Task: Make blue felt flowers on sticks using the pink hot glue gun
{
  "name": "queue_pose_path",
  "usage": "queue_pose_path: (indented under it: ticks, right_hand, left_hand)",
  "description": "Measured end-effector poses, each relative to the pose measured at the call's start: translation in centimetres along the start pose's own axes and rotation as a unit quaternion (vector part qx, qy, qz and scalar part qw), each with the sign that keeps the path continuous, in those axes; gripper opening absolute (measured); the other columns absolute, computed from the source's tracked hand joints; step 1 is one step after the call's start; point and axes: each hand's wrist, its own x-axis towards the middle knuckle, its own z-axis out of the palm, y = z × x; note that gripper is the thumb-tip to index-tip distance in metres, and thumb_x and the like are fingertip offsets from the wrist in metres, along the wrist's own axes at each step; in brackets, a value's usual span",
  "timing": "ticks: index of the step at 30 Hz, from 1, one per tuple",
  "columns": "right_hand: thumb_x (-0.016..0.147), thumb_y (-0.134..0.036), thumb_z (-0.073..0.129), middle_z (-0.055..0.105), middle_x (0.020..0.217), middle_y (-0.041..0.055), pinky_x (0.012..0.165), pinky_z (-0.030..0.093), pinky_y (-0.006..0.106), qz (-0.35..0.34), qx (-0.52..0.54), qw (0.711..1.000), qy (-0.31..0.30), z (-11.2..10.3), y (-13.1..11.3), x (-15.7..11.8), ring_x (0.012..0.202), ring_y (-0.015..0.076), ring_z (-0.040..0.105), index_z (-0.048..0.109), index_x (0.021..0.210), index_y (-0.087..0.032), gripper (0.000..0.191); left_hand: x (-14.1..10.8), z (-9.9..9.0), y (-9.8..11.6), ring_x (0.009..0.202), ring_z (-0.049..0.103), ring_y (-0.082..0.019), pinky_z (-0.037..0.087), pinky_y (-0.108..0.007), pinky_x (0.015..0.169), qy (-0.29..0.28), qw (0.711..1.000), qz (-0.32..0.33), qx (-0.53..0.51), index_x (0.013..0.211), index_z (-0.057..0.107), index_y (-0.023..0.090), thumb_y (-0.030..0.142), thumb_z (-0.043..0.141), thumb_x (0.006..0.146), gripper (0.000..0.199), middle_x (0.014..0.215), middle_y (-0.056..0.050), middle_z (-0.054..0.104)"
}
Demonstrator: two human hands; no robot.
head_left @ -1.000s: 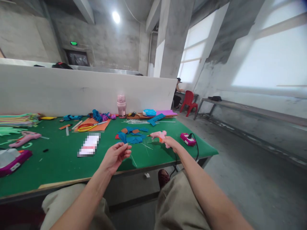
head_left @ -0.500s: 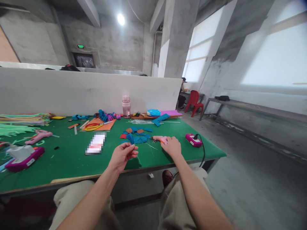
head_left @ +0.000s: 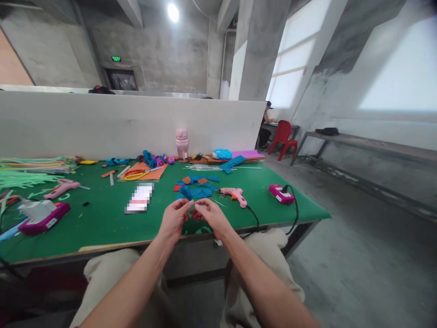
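Observation:
My left hand [head_left: 174, 219] is closed in a pinch on a blue petal-like piece [head_left: 185, 192], which points up from the fingertips. My right hand [head_left: 212, 217] comes up close beside it, thumb and fingers drawn together just below the blue piece. Whatever lies between the right fingertips is too small to make out. To the right, a pink hot glue gun [head_left: 235, 194] rests on the green table, its nozzle pointing left. Several flat blue cut pieces [head_left: 201, 192] lie behind my hands, with brown pieces [head_left: 202, 181] and a red piece [head_left: 177, 187] among them.
On the green table [head_left: 112, 232] lie a phone-like blurred rectangle [head_left: 140, 198], yellow-handled pliers [head_left: 138, 175], a second glue gun [head_left: 63, 187] and purple power blocks [head_left: 282, 193]. A pink bottle [head_left: 182, 145] stands by the white partition [head_left: 129, 123]. A person sits far right.
My right hand has let go of the glue gun, leaving it on the table, and moved left to meet my left hand. The left hand keeps hold of the blue piece.

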Motion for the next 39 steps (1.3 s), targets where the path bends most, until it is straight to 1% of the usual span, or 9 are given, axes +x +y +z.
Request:
queue_pose_path:
  ticks: [4, 8, 11, 14, 16, 19, 29, 34, 39]
  right_hand:
    - [0.068, -0.040, 0.060, 0.061, 0.060, -0.0006, 0.057, 0.046, 0.024, -0.027, -0.033, 0.999, -0.008, -0.2, -0.1, -0.2, 0.053, 0.0104, 0.057, 0.057, 0.073, -0.016, 0.025]
    - [0.068, -0.040, 0.060, 0.063, 0.061, 0.0004, 0.053, 0.046, 0.023, -0.044, -0.063, 0.997, -0.004, -0.4, -0.1, -0.3, 0.050, 0.0101, 0.056, 0.060, 0.072, -0.016, 0.025]
    - [0.070, -0.039, 0.059, 0.063, 0.060, 0.0009, 0.052, 0.046, 0.023, -0.063, -0.086, 0.994, 0.019, -0.7, -0.4, -0.4, 0.049, 0.0106, 0.056, 0.060, 0.071, -0.016, 0.023]
    - [0.070, -0.038, 0.059, 0.063, 0.059, 0.0012, 0.051, 0.047, 0.023, -0.076, -0.112, 0.990, 0.034, -1.0, -0.7, -0.5, 0.049, 0.0112, 0.056, 0.060, 0.069, -0.016, 0.021]
    - [0.071, -0.038, 0.058, 0.063, 0.059, 0.0012, 0.052, 0.047, 0.024, -0.086, -0.138, 0.986, 0.036, -1.1, -0.8, -0.6, 0.050, 0.0117, 0.056, 0.060, 0.069, -0.017, 0.021]
    - [0.072, -0.037, 0.056, 0.063, 0.061, 0.0007, 0.055, 0.048, 0.025, -0.097, -0.171, 0.980, 0.033, -1.1, -0.9, -0.9, 0.052, 0.0121, 0.057, 0.060, 0.069, -0.018, 0.019]
    - [0.074, -0.032, 0.054, 0.063, 0.061, 0.0000, 0.055, 0.047, 0.025, -0.105, -0.204, 0.973, 0.023, -0.8, -1.1, -1.1, 0.053, 0.0128, 0.058, 0.060, 0.070, -0.020, 0.015]
    - [0.075, -0.031, 0.052, 0.063, 0.060, -0.0008, 0.055, 0.045, 0.024, -0.129, -0.246, 0.960, 0.033, -0.8, -1.2, -1.4, 0.055, 0.0131, 0.058, 0.059, 0.069, -0.020, 0.015]
    - [0.076, -0.031, 0.052, 0.063, 0.061, -0.0007, 0.055, 0.045, 0.024, -0.129, -0.245, 0.961, 0.024, -0.8, -0.9, -1.3, 0.055, 0.0136, 0.058, 0.060, 0.070, -0.021, 0.014]
  left_hand:
    - [0.1, -0.2, -0.2, 0.038, 0.037, -0.002, 0.028, -0.016, 0.038, -0.003, 1.000, -0.003, 0.004, 0.060, 0.054, 0.013, 0.028, 0.074, 0.054, 0.026, 0.049, 0.007, 0.047]
    - [-0.1, -0.1, -0.1, 0.041, 0.041, -0.003, 0.030, -0.016, 0.040, -0.028, 1.000, -0.003, 0.004, 0.060, 0.055, 0.013, 0.025, 0.073, 0.056, 0.022, 0.052, 0.006, 0.050]
    - [-0.1, -0.1, 0.5, 0.052, 0.051, -0.005, 0.038, -0.017, 0.049, -0.055, 0.998, -0.014, -0.019, 0.071, 0.059, 0.012, 0.020, 0.073, 0.057, 0.021, 0.064, 0.002, 0.058]
    - [0.0, -0.2, 1.1, 0.062, 0.057, -0.009, 0.042, -0.019, 0.056, -0.048, 0.998, -0.022, -0.040, 0.082, 0.060, 0.012, 0.016, 0.072, 0.058, 0.027, 0.074, -0.003, 0.063]
    - [0.1, -0.4, 1.4, 0.063, 0.059, -0.010, 0.042, -0.020, 0.056, -0.038, 0.998, -0.024, -0.039, 0.083, 0.060, 0.011, 0.016, 0.072, 0.058, 0.028, 0.073, -0.004, 0.064]
    - [0.2, -0.5, 1.3, 0.062, 0.058, -0.010, 0.042, -0.020, 0.056, -0.040, 0.998, -0.021, -0.040, 0.079, 0.060, 0.011, 0.016, 0.072, 0.057, 0.026, 0.070, -0.003, 0.064]
    - [0.3, -0.5, 0.9, 0.059, 0.056, -0.009, 0.040, -0.020, 0.054, -0.045, 0.998, -0.002, -0.034, 0.069, 0.058, 0.012, 0.019, 0.072, 0.058, 0.019, 0.063, 0.000, 0.060]
    - [0.2, -0.5, 1.0, 0.059, 0.055, -0.009, 0.041, -0.020, 0.055, -0.049, 0.998, -0.001, -0.028, 0.071, 0.060, 0.012, 0.020, 0.072, 0.056, 0.021, 0.066, -0.001, 0.062]
    - [0.1, -0.4, 1.0, 0.058, 0.054, -0.008, 0.040, -0.020, 0.054, -0.045, 0.999, -0.005, -0.026, 0.072, 0.060, 0.012, 0.017, 0.072, 0.056, 0.020, 0.069, -0.002, 0.063]
